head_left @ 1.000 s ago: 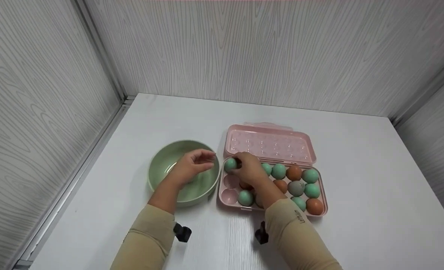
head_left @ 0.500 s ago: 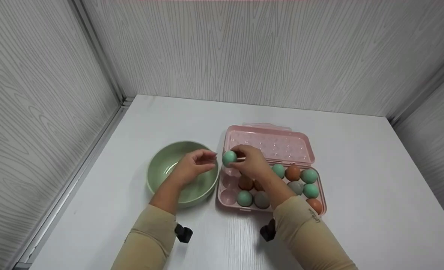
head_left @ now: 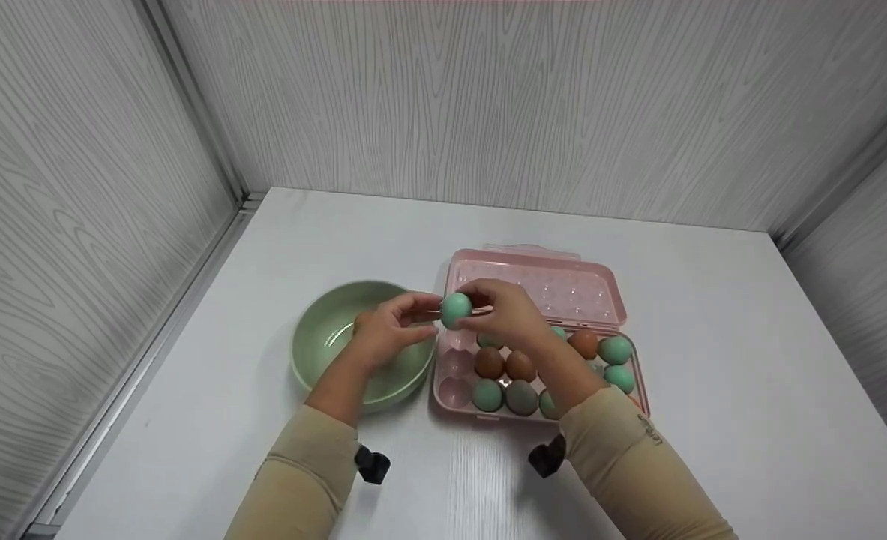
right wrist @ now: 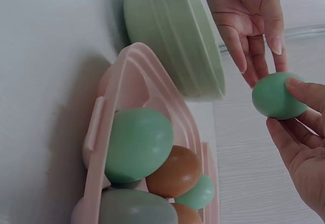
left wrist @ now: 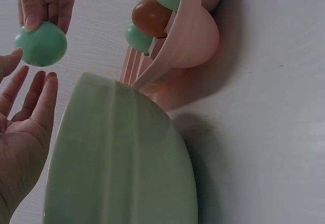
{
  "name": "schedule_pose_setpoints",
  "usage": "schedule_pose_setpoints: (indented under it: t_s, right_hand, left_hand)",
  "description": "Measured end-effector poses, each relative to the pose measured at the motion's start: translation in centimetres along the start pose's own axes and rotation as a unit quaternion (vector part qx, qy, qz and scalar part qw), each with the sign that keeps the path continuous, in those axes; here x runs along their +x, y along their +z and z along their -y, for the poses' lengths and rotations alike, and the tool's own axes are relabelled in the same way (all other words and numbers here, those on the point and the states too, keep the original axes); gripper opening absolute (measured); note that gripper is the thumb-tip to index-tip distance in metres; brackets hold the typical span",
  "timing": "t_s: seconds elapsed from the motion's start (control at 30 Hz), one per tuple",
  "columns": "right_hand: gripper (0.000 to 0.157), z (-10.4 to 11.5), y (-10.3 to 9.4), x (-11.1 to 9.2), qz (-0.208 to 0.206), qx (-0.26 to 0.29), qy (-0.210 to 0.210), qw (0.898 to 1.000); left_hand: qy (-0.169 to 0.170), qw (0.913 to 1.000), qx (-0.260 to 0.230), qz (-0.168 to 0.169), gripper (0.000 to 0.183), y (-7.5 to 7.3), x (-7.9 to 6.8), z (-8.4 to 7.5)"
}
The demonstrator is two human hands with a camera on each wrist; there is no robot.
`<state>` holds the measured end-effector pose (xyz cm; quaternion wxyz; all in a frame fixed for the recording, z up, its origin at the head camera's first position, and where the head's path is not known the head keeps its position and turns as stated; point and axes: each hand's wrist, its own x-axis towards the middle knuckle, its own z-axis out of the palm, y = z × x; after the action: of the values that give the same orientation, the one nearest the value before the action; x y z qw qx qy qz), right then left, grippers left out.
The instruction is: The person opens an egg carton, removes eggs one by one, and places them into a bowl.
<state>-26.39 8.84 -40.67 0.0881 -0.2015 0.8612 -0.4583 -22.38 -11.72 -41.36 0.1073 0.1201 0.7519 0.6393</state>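
A green egg (head_left: pixel 456 310) is raised above the left end of the pink egg carton (head_left: pixel 455 361), pinched between the thumb and fingers of my right hand (head_left: pixel 510 319). My left hand (head_left: pixel 385 334) reaches over the pale green bowl (head_left: pixel 308 352), its fingers spread and loosely bent. In the left wrist view its fingertips lie close to the green egg (left wrist: pixel 41 44); whether they touch it I cannot tell. A small rounded brown thing (head_left: pixel 361 321) shows beside the left hand within the bowl's outline, mostly hidden.
Several green, brown and grey eggs fill most of the carton, such as a brown egg (head_left: pixel 489 363) and a grey egg (head_left: pixel 521 397). The carton's lid (head_left: pixel 570 292) lies folded back behind it. Bowl and carton stand side by side on the white table (head_left: pixel 750 360).
My right hand has lifted the green egg from the carton's back left cup, up toward the left hand. The left hand has shifted slightly right toward the egg.
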Motion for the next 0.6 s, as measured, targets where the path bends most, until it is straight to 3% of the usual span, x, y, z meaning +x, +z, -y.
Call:
schedule_pose_setpoints:
  t_s: [0.17, 0.27, 0.6]
  right_hand:
    - [0.034, 0.7, -0.1, -0.3, 0.012, 0.0, -0.007, 1.0]
    - [0.035, 1.1, 0.1, -0.5, 0.017, 0.008, -0.005, 1.0]
    - [0.033, 1.7, 0.5, -0.5, 0.021, 0.015, 0.013, 1.0]
  left_hand:
    - [0.022, 0.9988, -0.03, 0.031, 0.046, 0.4, 0.2, -0.2]
    - [0.016, 0.9992, -0.02, 0.03, 0.048, 0.5, 0.2, -0.5]
    - [0.021, 0.9994, 0.026, 0.008, 0.051, 0.5, 1.6, 1.8]
